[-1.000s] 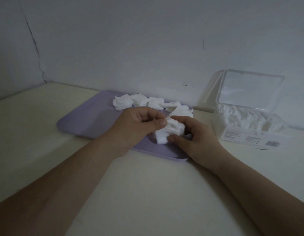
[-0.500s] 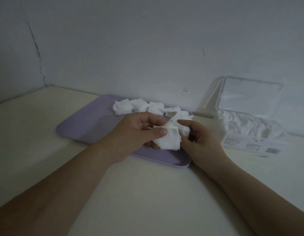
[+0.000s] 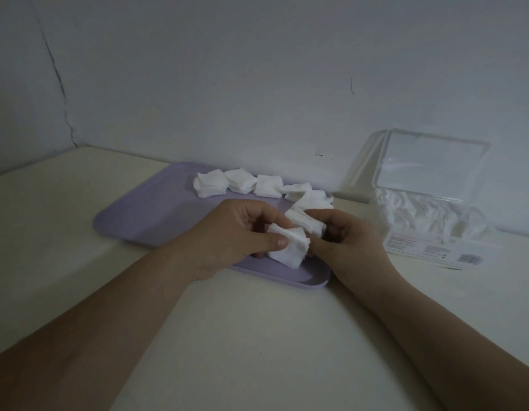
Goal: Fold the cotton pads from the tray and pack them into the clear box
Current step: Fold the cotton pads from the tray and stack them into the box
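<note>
A lilac tray [image 3: 144,215] lies on the cream table. Along its far edge sit several small stacks of white cotton pads [image 3: 239,183]. Over the tray's near right corner both hands meet. My left hand [image 3: 230,235] pinches a folded stack of cotton pads [image 3: 290,247] between thumb and fingers. My right hand [image 3: 346,238] touches that stack's right side and holds a second bunch of pads [image 3: 307,222] just behind it. The clear box [image 3: 426,229] stands to the right, lid up, with white pads inside.
The box's raised clear lid [image 3: 429,170] leans toward the white wall behind. A cracked wall corner [image 3: 61,93] rises at the left. The table's near part holds only my forearms.
The pads in my hands have shifted: the front stack has turned and dropped lower in my left hand's pinch, while my right hand's fingers have curled in closer. The camera view has tilted slightly.
</note>
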The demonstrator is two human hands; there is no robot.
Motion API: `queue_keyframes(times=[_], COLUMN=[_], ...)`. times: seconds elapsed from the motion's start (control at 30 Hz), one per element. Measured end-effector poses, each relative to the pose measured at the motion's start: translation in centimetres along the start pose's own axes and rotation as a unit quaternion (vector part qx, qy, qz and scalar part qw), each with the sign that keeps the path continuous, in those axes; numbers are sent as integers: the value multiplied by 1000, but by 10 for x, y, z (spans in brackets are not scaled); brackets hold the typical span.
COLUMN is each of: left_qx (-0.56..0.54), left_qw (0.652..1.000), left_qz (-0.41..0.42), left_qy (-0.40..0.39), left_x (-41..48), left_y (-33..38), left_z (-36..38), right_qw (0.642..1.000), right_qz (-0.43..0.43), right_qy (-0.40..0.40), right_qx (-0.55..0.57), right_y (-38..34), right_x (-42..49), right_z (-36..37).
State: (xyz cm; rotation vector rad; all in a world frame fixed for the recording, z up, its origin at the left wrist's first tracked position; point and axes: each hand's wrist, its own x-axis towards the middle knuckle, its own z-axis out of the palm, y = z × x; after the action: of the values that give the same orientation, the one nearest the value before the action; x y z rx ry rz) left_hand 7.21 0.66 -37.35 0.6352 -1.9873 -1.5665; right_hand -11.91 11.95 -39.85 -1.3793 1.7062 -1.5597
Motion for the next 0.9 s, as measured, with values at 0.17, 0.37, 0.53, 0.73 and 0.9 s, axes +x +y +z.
queue_keyframes(times=[0.17, 0.37, 0.53, 0.73, 0.9], left_qx=[-11, 13, 37, -13, -51], left_qw=[1000, 998, 994, 992, 993], left_qz=[4, 26, 49, 38, 19], left_qy=[17, 61, 86, 122, 101], left_x=[0, -1, 0, 3, 1], left_y=[-1, -2, -5, -8, -4], left_z=[2, 5, 6, 5, 4], right_qw=[999, 988, 992, 995, 994], right_qz=[-10, 35, 23, 12, 10], right_qy=[-38, -58, -6, 10, 19], right_qx=[-8, 136, 122, 102, 104], right_y=[1, -1, -1, 0, -2], right_x=[1, 1, 1, 1, 1], right_z=[2, 2, 8, 6, 7])
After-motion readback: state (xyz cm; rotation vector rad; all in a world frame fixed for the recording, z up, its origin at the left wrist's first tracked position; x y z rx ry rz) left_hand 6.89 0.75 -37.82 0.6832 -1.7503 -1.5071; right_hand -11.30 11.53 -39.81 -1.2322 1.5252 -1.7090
